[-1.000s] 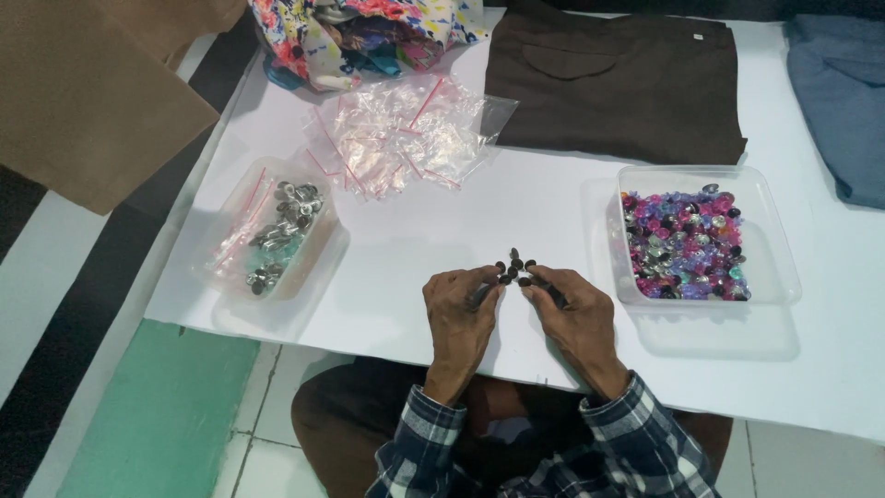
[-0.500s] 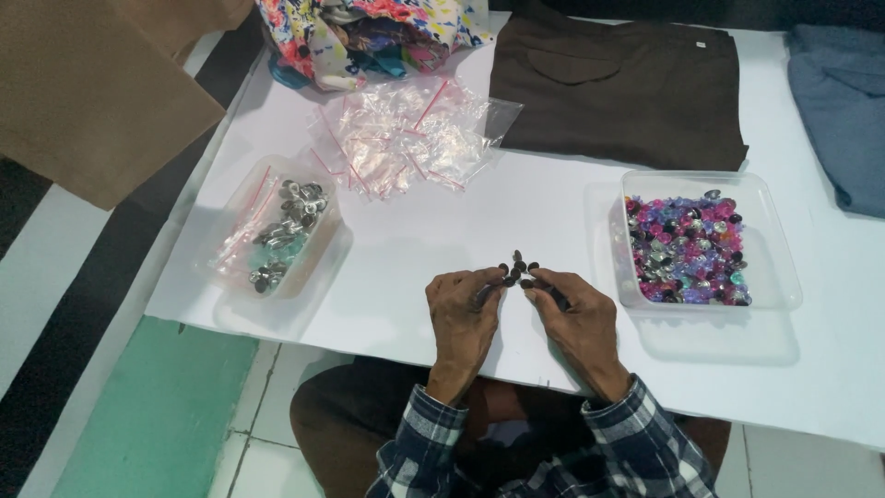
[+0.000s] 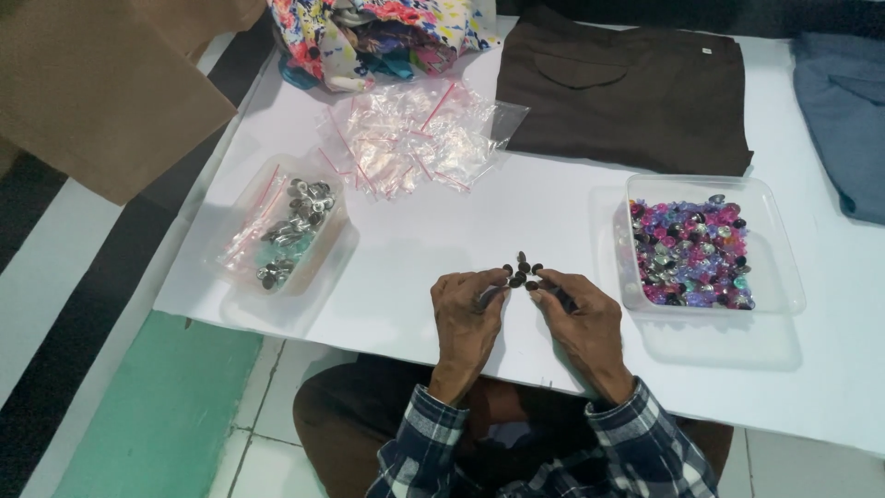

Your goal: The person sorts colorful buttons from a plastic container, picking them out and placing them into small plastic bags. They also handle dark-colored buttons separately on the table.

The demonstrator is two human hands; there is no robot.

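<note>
— What do we have between our fingers?

— A small cluster of dark round buttons [image 3: 519, 271], smooth and a little shiny. Our left hand [image 3: 467, 318] and our right hand [image 3: 576, 318] pinch it from both sides, fingertips closed on it, just above the white table [image 3: 553, 207]. The right hand seems to keep also a thin dark thing under the fingers, but we cannot tell what it is.

— And what lies around the fingers?

— To the right of them, near, stands a clear plastic tray [image 3: 779, 277] with rounded corners, full of glossy purple, pink and dark pieces. To the left, further away, a second clear tray [image 3: 241, 240] holds grey metal parts and small bags. Beyond the fingertips lies a heap of crinkled transparent bags [image 3: 415, 138] with red strips, and behind it soft flowery cloth [image 3: 369, 32], a flat brown garment [image 3: 627, 83] and a blue-grey one [image 3: 843, 111].

— Is there room to move?

— Yes, bare table lies between the fingers and the heap of bags. The near table edge passes under our wrists; our checked sleeves [image 3: 636, 447] hang past it.
</note>
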